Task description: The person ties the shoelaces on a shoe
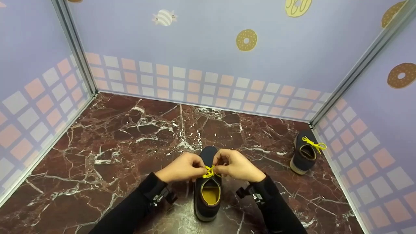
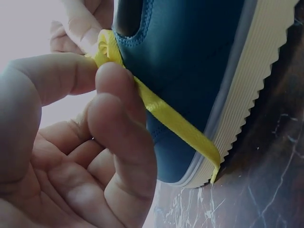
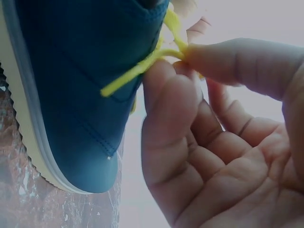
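A dark blue shoe (image 1: 208, 156) with a yellow lining and a pale ridged sole stands on the floor, toe away from me. My left hand (image 1: 183, 167) is on its left side, thumb and forefinger pinching the yellow shoelace (image 2: 175, 121). One lace end hangs down over the shoe's side to the sole in the left wrist view. From the right, my right hand (image 1: 239, 165) pinches the lace (image 3: 128, 78) between thumb and fingertips, and a short free end sticks out over the upper. Both hands meet above the tongue, partly hiding the knot.
A matching shoe (image 1: 304, 156) with its yellow lace tied in a bow (image 1: 313, 144) stands by the right wall. Patterned panels (image 1: 201, 39) enclose the dark red marbled floor (image 1: 130, 143) at the back, left and right.
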Available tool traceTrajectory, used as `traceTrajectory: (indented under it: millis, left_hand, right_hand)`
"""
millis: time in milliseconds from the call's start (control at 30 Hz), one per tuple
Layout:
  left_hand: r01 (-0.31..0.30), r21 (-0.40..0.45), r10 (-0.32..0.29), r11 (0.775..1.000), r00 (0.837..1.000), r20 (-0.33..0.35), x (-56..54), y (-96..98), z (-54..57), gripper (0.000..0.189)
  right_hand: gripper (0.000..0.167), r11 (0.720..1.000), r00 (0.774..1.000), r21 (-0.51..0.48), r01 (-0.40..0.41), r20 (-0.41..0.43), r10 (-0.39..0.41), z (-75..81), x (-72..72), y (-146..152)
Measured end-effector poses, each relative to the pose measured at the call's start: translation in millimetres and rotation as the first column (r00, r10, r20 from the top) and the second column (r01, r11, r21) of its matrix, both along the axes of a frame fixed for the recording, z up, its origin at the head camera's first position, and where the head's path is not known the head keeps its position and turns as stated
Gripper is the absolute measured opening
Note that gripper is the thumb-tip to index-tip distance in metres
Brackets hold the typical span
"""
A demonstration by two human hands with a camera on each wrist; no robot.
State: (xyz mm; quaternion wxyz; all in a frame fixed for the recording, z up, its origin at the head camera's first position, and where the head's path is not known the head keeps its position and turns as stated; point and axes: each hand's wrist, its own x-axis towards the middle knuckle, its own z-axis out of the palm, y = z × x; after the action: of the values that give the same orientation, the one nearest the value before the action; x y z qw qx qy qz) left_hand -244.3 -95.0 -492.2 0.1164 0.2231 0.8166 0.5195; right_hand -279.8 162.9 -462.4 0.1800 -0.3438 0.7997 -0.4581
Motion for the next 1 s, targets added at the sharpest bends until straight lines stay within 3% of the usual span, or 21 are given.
traceTrajectory:
  millis: [200, 567, 1000]
  left_hand:
    - [-0.011, 0.014, 0.011, 1.0, 1.0, -0.012, 0.2, 1.0, -1.1, 0.01]
    - [-0.006, 0.087, 0.0, 0.996, 0.997, 0.071, -1.0, -1.3, -3.7, 0.014]
    - [-0.003, 0.127, -0.01, 0.992, 0.994, 0.105, -2.1, -0.8, -4.7, 0.014]
  right_hand:
    - [0.011, 1.0, 1.0, 0.009, 0.01, -0.012, -0.01, 1.4, 1.1, -2.0]
    - [0.009, 1.0, 0.997, 0.009, 0.008, -0.078, -0.007, -1.3, 0.4, -3.3]
    - [0.01, 0.999, 0.996, 0.039, 0.003, -0.094, 0.001, 1.1, 0.4, 1.0]
